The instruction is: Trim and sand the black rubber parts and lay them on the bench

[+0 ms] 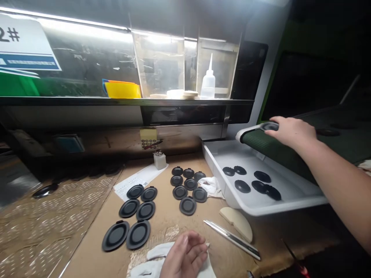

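Observation:
My right hand [294, 132] pinches a round black plastic part [270, 126] by its edge, at the end of the green conveyor belt [257, 138]. Below it, a white tray [214, 162] holds several similar black parts [262, 176]. Low in the middle, my left hand [187, 253] is half turned up with loosely curled fingers and nothing in the visible palm. It is over white gloves [147, 268] on the tabletop. Beyond it, black oval parts with small tabs are laid out in a left group [145, 210] and a middle group [188, 205].
Right of my left hand lie a utility knife [232, 238] and a beige half-round pad [239, 222]. A small white dispenser [160, 160] stands on paper sheets [139, 180]. Bubble wrap [66, 220] covers the left side. The shelf holds a squeeze bottle [208, 83] and yellow bin [123, 89].

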Motion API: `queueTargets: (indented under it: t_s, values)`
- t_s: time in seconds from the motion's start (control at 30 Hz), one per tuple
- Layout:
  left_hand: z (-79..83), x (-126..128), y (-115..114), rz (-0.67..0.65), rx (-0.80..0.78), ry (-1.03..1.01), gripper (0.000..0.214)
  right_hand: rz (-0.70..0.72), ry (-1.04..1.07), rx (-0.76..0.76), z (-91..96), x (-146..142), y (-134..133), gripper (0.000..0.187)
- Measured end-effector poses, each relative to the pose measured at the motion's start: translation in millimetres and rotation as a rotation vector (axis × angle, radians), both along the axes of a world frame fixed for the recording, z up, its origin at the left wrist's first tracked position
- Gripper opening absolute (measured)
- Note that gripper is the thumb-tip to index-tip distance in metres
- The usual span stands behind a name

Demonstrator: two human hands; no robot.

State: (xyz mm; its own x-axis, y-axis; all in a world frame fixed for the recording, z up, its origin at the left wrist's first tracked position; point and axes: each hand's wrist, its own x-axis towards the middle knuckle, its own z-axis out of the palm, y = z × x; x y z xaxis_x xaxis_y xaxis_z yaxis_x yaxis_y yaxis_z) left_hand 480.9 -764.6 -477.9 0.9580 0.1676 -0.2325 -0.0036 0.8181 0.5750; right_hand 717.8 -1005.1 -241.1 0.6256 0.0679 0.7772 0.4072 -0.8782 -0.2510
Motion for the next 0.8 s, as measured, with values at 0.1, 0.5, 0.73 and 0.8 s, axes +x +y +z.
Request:
queueTargets:
  t_s: [0.1,0.5,0.73,0.8]
  values:
    - [0.6,-1,0,-0.011,-0.087,0.012,0.033,0.297,0.022,-0.163,-35.6,-61,48,0.055]
    - [16.1,-11,-4,0.068,-0.249,0.024,0.052,0.435,-0.025,-0.476,-249.9,-133,80,0.021]
    - [11.2,-9,-5,0.096,-0.283,-0.092,0.033,0.373,-0.114,-0.378,-248.7,-149,75,0.026]
    - [10.4,-9,-5,0.106,-0.264,-0.1,0.036,0.36,-0.106,-0.322,-245.0,-155,78,0.027]
